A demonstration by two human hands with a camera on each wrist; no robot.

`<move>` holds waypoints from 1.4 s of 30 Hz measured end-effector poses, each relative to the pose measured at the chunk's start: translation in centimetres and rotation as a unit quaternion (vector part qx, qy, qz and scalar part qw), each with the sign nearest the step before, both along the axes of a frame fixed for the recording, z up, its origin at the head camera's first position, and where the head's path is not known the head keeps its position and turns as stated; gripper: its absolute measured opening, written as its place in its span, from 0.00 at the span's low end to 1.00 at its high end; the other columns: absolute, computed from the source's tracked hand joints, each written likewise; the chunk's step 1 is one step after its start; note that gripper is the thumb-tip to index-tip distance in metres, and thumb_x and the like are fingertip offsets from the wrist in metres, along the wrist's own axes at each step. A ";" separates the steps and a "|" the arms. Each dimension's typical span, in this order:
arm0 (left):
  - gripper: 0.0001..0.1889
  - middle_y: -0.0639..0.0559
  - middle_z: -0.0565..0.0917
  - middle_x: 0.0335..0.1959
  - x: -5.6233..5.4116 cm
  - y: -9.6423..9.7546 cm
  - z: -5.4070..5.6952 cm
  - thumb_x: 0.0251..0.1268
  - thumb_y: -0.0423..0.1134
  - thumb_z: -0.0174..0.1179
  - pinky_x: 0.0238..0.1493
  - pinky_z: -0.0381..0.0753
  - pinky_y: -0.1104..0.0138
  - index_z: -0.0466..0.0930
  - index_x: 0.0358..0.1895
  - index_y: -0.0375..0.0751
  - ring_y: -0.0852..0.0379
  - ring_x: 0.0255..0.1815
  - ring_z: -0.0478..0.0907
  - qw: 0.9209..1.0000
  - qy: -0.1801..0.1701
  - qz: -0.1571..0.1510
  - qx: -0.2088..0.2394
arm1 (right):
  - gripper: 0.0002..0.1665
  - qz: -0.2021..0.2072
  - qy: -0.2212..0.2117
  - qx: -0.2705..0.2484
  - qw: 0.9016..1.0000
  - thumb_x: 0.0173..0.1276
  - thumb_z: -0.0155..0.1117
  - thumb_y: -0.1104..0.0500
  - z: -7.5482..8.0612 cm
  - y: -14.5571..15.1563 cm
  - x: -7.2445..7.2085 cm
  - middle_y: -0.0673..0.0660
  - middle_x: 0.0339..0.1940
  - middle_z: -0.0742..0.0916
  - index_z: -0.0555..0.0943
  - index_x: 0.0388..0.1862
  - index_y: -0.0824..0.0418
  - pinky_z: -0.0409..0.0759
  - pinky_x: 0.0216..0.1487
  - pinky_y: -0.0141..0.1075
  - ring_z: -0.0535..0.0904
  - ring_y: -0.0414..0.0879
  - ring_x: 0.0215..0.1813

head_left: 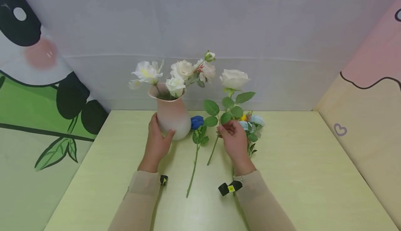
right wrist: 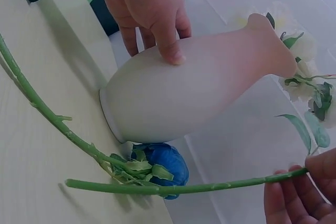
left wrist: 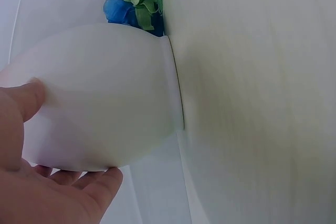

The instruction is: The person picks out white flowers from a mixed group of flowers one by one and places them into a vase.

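Observation:
A pink and white vase (head_left: 173,117) stands at the back of the table with several white flowers (head_left: 182,70) in its mouth. My left hand (head_left: 158,144) grips the vase's left side, thumb across the front and fingers around behind, as the left wrist view also shows. Between thumb and fingers my right hand (head_left: 235,141) pinches the green stem of a white rose (head_left: 234,79), held upright to the right of the vase. In the right wrist view the lower part of that stem (right wrist: 226,186) sticks out past the fingers. A blue rose (head_left: 197,122) lies by the vase's base.
Several light blue and yellow flowers (head_left: 256,121) lie behind and right of my right hand. The blue rose's stem (head_left: 193,171) runs toward me between both arms. A pale cloth wall (head_left: 266,32) rises along the back edge of the table (head_left: 310,175).

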State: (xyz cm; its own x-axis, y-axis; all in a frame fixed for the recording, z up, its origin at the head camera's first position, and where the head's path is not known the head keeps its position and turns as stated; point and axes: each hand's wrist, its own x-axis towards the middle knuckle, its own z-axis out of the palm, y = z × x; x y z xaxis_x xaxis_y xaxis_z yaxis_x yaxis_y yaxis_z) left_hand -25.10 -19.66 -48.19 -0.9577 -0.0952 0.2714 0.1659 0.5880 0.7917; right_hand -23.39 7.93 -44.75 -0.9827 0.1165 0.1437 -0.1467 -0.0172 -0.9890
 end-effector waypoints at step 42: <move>0.48 0.32 0.53 0.79 -0.1 -0.1 -0.1 0.73 0.41 0.65 0.75 0.56 0.42 0.39 0.83 0.38 0.36 0.79 0.54 1.000 0.002 -0.003 0.007 | 0.07 0.077 0.200 -0.203 0.955 0.78 0.58 0.68 8.7 -3.1 -1.6 0.58 0.43 0.86 0.77 0.51 0.59 0.84 0.55 0.47 0.85 0.50 0.47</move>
State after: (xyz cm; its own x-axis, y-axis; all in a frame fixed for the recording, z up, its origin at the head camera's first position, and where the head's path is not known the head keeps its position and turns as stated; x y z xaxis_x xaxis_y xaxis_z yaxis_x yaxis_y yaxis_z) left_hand -25.17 -19.74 -48.24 -0.9575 -0.0927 0.2730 0.1720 0.5763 0.7989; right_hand -24.96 4.79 -36.07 -0.8685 0.1010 0.4853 -0.4765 -0.4402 -0.7610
